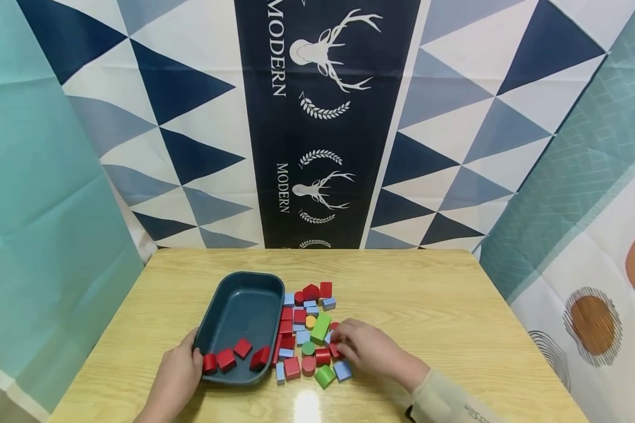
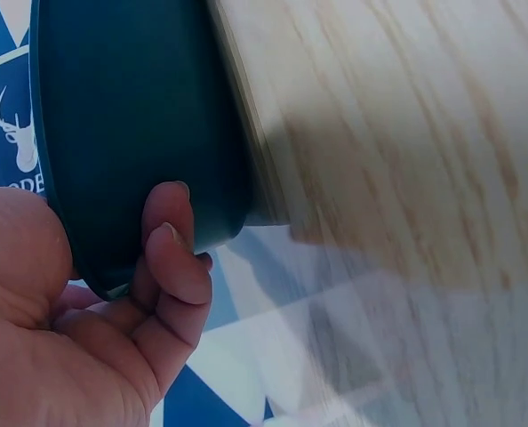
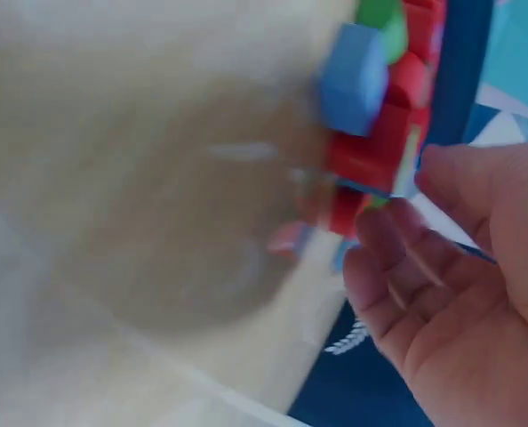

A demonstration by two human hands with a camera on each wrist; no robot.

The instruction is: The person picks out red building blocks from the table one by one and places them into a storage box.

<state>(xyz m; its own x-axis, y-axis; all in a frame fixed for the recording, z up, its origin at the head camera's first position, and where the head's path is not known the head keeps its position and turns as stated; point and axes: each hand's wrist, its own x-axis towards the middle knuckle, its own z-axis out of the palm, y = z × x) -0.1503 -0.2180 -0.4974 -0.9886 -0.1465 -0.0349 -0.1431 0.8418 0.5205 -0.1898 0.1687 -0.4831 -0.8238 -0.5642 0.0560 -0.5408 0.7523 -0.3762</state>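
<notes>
My left hand grips the near left edge of a dark teal plastic tub. In the left wrist view, its bent fingers lie against the tub's outer wall. Several red blocks lie at the near end inside the tub. My right hand is at the right side of a cluster of wooden blocks, fingertips close to a red block. The right wrist view shows its thumb and fingers apart, slightly bent, with nothing between them. A blue block and red ones sit beyond the fingertips there.
The cluster right of the tub mixes red, blue, green and yellow pieces, among them a long green block and a green half-round. All stand on a light wooden table. Patterned cloth hangs behind the table and at both sides.
</notes>
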